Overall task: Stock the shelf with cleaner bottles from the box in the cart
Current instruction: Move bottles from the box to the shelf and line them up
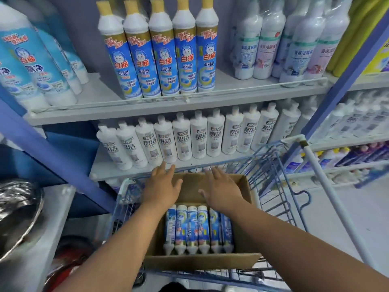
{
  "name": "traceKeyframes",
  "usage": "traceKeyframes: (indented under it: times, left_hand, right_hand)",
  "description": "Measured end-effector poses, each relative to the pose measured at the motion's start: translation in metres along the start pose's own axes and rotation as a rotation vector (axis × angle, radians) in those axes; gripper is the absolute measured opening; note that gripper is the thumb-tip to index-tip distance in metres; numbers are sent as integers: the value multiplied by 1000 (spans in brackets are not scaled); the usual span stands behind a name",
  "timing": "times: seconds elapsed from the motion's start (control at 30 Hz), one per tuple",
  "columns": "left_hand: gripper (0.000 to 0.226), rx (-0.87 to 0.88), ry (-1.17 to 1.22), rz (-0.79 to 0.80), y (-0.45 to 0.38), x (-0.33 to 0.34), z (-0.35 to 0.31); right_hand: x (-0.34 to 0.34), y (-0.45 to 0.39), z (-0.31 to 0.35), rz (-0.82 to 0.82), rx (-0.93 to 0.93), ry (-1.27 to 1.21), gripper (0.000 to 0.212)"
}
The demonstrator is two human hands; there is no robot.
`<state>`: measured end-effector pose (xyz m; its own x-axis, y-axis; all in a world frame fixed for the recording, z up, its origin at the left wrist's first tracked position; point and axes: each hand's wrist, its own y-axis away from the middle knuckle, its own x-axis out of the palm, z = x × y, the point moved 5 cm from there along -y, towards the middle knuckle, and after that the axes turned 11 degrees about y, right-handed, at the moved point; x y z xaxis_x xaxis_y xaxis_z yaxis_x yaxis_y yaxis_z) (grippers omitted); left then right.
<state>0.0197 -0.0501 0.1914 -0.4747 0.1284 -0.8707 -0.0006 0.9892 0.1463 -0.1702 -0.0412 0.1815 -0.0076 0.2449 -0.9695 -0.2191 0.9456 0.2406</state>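
Cleaner bottles (197,228) — blue-labelled, white-necked

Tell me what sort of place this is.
Most likely a shop's cleaning-products aisle: shelves lined with rows of cleaner bottles, and a wire shopping cart carrying a cardboard box of more bottles.

Six blue cleaner bottles (199,228) lie in one box (202,262) under two hands; five matching bottles (162,53) stand above them.

Shop aisle with pale floor (370,209), blue upright posts (63,159), a grey back wall (84,28) and a shiny metal bowl (19,209) at left.
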Motion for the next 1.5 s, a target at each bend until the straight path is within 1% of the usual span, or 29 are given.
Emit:
traceKeyframes:
  times: [0.07, 0.13, 0.37, 0.53, 0.63, 0.7, 0.8, 0.87, 0.9, 0.97, 1.07, 1.13, 1.2, 1.23, 1.3, 1.37, 1.5]
  left_hand:
    - [64, -35, 16, 48, 2, 14, 12]
    - [63, -58, 47, 97, 6, 27, 23]
    - [63, -142, -4, 177, -9, 58, 63]
    - [62, -198, -9, 225, -15, 92, 87]
    - [62, -180, -106, 199, -15, 111, 87]
    - [63, -169, -149, 152, -14, 123, 88]
    - [63, -138, -141, 101, -13, 144, 87]
    - [60, -104, -135, 105, -12, 164, 91]
    - [58, -116, -120, 111, -11, 174, 96]
    - [57, -222, -65, 161, -10, 191, 113]
    - [61, -395, -45, 251, -12, 224, 146]
    - [60, -483, -13, 270, -13, 240, 167]
    - [54, -622, 101, 272, -11, 259, 187]
    - [51, -686, 167, 269, -10, 268, 194]
    - [49, -800, 273, 274, -10, 283, 207]
    - [52, -879, 357, 272, -11, 293, 213]
    - [48, -1047, 490, 236, -14, 309, 227]
  right_hand:
    - [16, -2, 8, 38, 24, -18, 77]
    - [35, -3, 17, 109, 49, -32, 77]
    - [87, -19, 37, 273, 138, -40, 77]
    - [128, -25, 44, 387, 142, -78, 75]
    - [161, -29, 44, 449, 154, -154, 74]
    - [181, -30, 46, 499, 173, -191, 73]
    - [211, -33, 49, 582, 179, -235, 72]
    - [233, -35, 50, 600, 192, -281, 70]
    - [245, -36, 51, 612, 210, -308, 68]
    - [261, -36, 54, 656, 220, -341, 65]
    - [288, -40, 63, 722, 165, -415, 54]
    - [305, -42, 68, 739, 254, -544, 53]
    - [322, -46, 75, 786, 354, -664, 54]
    - [331, -47, 79, 826, 404, -713, 55]
    - [346, -52, 83, 909, 438, -771, 54]
    - [356, -59, 85, 928, 516, -830, 52]
    - [385, -65, 89, 926, 742, -1138, 49]
